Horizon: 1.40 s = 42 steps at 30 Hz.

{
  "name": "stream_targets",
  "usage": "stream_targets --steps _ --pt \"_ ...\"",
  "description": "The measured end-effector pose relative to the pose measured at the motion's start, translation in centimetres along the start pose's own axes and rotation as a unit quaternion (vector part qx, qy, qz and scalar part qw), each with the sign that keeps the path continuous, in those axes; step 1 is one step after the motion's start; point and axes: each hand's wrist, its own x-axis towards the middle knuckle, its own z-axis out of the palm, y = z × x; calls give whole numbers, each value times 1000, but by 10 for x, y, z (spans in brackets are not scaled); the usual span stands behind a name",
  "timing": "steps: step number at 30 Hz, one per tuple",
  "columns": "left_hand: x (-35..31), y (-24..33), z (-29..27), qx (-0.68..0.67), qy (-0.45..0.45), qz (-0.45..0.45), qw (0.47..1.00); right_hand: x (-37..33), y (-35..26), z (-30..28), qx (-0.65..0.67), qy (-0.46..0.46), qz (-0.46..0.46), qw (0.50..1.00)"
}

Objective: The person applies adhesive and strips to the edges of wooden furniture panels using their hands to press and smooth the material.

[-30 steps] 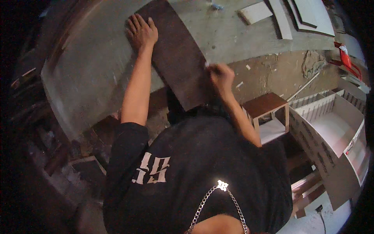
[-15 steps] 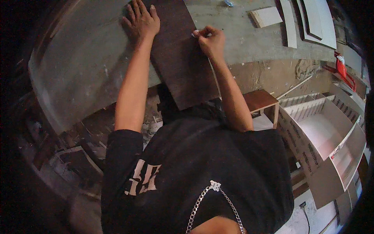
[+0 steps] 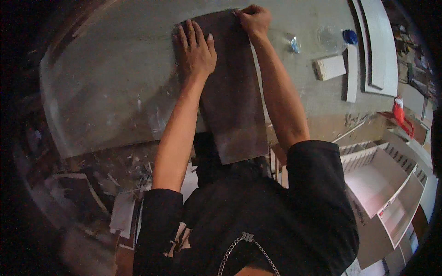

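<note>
A long dark brown board (image 3: 235, 101) lies on the grey-green worktable, its near end sticking out past the table's front edge toward my body. My left hand (image 3: 198, 53) rests open on the board's left side near the far end, fingers pointing away. At the far right corner, my right hand (image 3: 256, 20) is closed with thumb and fingers pinched against the edge. Whatever sits in that pinch is too small to make out. A thin pale line follows the board's right edge below this hand.
The worktable (image 3: 115, 92) carries a pale block (image 3: 330, 67), a narrow white strip (image 3: 351, 73), a clear object (image 3: 294, 44), a blue round object (image 3: 350, 36) and stacked white panels (image 3: 380, 50). A red object (image 3: 402, 117) hangs at the right edge. White box-like cabinets (image 3: 375, 179) stand lower right.
My right hand has slid along the board's right edge to the far corner, still closed. The whole scene has shifted downward in view, revealing the board's far end. My left hand stays flat on the board.
</note>
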Motion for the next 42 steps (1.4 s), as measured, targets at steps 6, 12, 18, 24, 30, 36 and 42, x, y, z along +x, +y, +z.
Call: stream_targets --steps 6,12,18,24,30,36,42 --pt "-10 -17 -6 -100 18 -80 992 -75 25 -33 97 -51 -42 993" --pt "1 5 -7 -96 10 -37 995 -30 58 -8 -23 39 -189 981" --pt "-3 -1 -6 -83 2 -47 995 28 29 7 -6 -30 -135 990" --pt "-7 -9 -10 -149 57 -80 984 -14 -3 18 -59 -27 -201 977" --pt "-8 -15 -21 -244 51 -149 957 -48 -47 71 -74 -85 -409 906" --pt "-16 -21 -24 -316 97 -180 926 -33 -28 55 -143 -16 -133 981" --pt "-11 -27 -37 -367 75 -199 906 -76 -61 92 -83 -160 -274 945"
